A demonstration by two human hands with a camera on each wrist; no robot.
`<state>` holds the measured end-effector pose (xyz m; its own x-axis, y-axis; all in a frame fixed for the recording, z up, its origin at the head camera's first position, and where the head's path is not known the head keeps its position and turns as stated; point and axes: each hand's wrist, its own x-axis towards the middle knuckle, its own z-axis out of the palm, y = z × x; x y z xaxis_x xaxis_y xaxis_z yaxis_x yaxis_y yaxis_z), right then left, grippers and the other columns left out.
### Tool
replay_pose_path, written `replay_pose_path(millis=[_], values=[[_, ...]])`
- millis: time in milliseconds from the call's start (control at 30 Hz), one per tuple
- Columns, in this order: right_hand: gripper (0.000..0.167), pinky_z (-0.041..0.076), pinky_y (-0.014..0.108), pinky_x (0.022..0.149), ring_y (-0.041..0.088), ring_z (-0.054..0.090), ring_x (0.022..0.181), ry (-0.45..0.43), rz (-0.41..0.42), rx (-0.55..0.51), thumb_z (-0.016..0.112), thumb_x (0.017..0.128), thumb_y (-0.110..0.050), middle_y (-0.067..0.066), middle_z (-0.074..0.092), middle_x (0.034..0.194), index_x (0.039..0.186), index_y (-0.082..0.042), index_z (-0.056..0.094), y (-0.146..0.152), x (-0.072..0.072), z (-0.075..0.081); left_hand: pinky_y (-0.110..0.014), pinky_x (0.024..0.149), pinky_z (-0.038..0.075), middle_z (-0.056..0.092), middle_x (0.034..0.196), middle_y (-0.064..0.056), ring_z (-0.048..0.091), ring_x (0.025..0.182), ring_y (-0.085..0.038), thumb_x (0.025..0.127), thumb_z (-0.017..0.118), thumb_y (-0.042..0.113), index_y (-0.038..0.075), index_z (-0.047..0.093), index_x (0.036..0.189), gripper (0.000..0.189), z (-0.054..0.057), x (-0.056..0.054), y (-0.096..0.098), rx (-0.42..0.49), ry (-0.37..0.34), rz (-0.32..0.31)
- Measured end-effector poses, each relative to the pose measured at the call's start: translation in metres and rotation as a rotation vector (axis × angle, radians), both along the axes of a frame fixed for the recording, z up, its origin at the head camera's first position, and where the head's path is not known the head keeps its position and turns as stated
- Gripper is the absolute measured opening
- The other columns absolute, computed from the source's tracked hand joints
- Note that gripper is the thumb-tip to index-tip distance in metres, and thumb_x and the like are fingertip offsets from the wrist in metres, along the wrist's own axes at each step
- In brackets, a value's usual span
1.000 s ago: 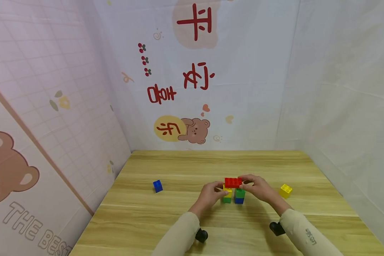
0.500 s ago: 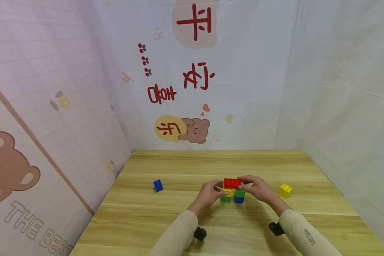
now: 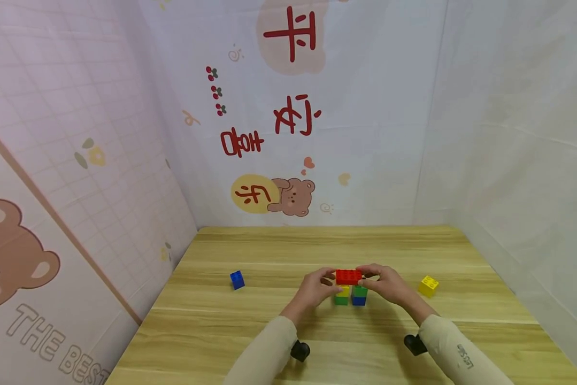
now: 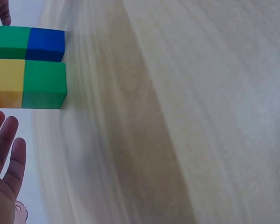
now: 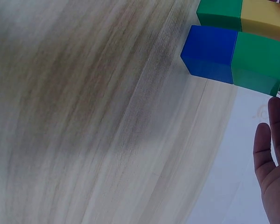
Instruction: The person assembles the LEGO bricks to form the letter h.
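In the head view, a red brick (image 3: 348,277) lies level across the tops of two short stacks, or just over them. My right hand (image 3: 386,280) pinches its right end between thumb and fingers. At the left end my left hand (image 3: 314,287) holds it, the thumb low beside the yellow brick (image 3: 343,292). That yellow brick sits on a green brick (image 4: 44,84). Close by on the right, another green brick (image 5: 257,60) tops a blue brick (image 5: 209,51). Studs show on this green brick in the right wrist view. A narrow gap separates the stacks.
A loose blue brick (image 3: 237,279) lies at the left of the wooden table (image 3: 211,331). Right of the hands is a loose yellow brick (image 3: 429,286). White printed cloth (image 3: 375,133) hangs behind and at both sides.
The red brick has shifted very slightly left and down in the head view, both hands staying at its ends. The stacks and loose bricks stay put.
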<state>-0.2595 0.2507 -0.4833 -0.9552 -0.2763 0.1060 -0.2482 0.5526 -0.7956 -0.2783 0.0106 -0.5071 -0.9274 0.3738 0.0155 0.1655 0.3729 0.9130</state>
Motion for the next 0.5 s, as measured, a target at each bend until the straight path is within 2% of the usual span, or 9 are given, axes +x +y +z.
replay_pose_path(millis=[100,233,500], values=[[0.036,0.052,0.037,0.081,0.029,0.059,0.106,0.006,0.003,0.003,0.069,0.094,-0.020,0.011,0.066,0.119,0.126,-0.003,0.066,0.0008,-0.0003,-0.0009,-0.035,0.084,0.055,0.064,0.118,0.005,0.061,0.103,-0.016,0.091,0.073,0.036,0.019,0.062,0.135,0.049,0.0018,-0.0016,-0.0012,0.009,0.010,-0.011],[0.037,0.052,0.039,0.082,0.030,0.060,0.106,0.013,0.013,0.009,0.070,0.094,-0.021,0.011,0.066,0.119,0.126,-0.002,0.066,0.0021,0.0004,-0.0019,-0.032,0.082,0.054,0.066,0.116,0.005,0.060,0.099,-0.014,0.094,0.068,0.037,0.016,0.063,0.134,0.046,0.0017,-0.0024,-0.0022,0.023,0.044,-0.041],[0.037,0.051,0.039,0.081,0.030,0.059,0.106,0.007,0.027,0.007,0.070,0.094,-0.022,0.011,0.066,0.119,0.126,-0.003,0.067,0.0024,0.0012,-0.0034,-0.028,0.079,0.053,0.068,0.113,0.010,0.061,0.094,-0.011,0.095,0.068,0.033,0.018,0.069,0.126,0.035,-0.0010,-0.0031,-0.0020,0.045,0.067,-0.062]])
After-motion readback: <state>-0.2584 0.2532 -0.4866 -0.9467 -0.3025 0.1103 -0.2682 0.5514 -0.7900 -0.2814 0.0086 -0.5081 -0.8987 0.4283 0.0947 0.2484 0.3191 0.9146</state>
